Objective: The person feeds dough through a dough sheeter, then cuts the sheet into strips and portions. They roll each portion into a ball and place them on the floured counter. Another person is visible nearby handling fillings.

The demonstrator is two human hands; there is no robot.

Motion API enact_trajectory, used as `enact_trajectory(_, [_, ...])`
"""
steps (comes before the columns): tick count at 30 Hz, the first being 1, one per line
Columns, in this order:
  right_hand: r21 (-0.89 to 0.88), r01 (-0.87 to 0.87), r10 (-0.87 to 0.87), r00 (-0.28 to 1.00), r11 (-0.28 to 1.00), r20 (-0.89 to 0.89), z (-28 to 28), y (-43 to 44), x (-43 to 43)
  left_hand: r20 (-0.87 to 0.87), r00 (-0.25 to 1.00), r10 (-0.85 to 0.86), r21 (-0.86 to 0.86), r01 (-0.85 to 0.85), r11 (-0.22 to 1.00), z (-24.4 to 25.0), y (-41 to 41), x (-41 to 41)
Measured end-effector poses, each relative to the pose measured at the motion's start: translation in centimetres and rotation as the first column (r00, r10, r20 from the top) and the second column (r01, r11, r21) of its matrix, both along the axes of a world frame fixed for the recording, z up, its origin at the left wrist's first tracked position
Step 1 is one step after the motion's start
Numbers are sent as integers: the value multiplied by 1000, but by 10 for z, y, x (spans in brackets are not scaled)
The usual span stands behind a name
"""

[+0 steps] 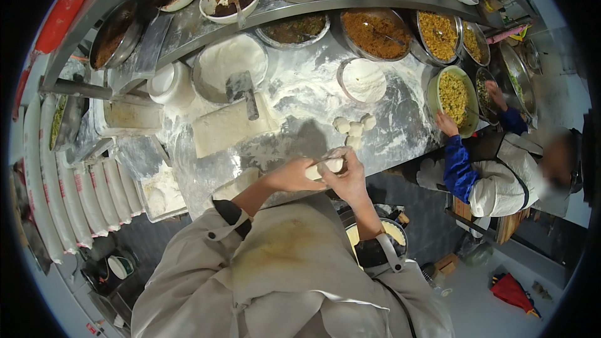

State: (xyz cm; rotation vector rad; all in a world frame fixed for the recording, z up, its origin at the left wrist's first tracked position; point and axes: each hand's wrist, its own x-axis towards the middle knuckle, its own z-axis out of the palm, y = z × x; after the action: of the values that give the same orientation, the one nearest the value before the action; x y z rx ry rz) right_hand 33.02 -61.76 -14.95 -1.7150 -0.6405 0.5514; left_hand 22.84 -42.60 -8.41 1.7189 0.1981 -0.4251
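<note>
Both my hands hold one piece of pale dough above the near edge of the floured metal worktop. Around the left end of the dough are the fingers of my left hand. My right hand grips its right end, thumb on the near side. Just beyond lie several small dough pieces in a cluster. Farther back stands a bowl of white flour. To the left, a metal dough scraper with a cylindrical handle rests across a large flour bowl and a folded floury cloth or board.
Bowls of fillings, including a green bowl, line the right and back. A metal shelf with more bowls crosses above. A co-worker stands at right, hands at the bowls. Filled white sacks stand left, a round container below my right arm.
</note>
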Motion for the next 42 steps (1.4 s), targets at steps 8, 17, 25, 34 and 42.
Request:
enact_trajectory(8, [-357,129,47,895,925,444,-5,31,14,238,910,-340,59,335,940,-13,-36,-18])
enact_trajectory(17, [-51,-434,426,897,899,-121,8,21,-23,333,863,379,-203,-327,923,-5,0,-22])
enact_trajectory(25, [19,-205,185,917,979,354,-5,24,-9,22,998,-63,12,62,998,-2,14,-24])
enact_trajectory(34, [-486,-127,355,839,865,412,-16,62,42,151,983,-104,237,66,969,13,-15,-32])
enact_trajectory(42, [26,-252,253,958,967,-135,5,41,-31,126,975,184,24,-188,982,6,31,-51])
